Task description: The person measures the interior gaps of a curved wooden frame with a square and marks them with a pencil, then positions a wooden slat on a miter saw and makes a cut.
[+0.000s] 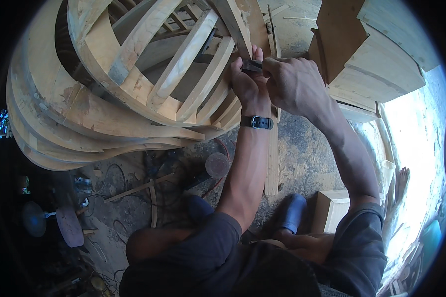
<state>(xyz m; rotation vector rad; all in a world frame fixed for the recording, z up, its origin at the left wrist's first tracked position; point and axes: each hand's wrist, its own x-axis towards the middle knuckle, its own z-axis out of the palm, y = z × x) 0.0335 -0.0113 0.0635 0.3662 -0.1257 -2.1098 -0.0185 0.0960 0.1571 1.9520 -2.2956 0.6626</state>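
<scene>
Palm up, my left hand (251,89) has its fingers curled round a small dark, flat-looking piece (252,66); its exact kind does not show. My right hand (295,84) is closed at the right end of that piece, with its knuckles up and its fingertips hidden. Both hands meet just right of a large curved wooden frame (134,72), built of bent ribs and pale slats (205,79). An upright wooden bar (235,27) of the frame comes down right behind my left fingers. A dark-strapped watch (256,122) is on my left wrist.
Pale wooden cabinet-like pieces (381,64) stand at the right, beside bright plastic sheeting (406,133). A long board (272,163) lies below my hands. Cables, wood strips (139,188) and a round-ended object (216,165) litter the floor at left. A wooden box (332,208) sits near my right foot.
</scene>
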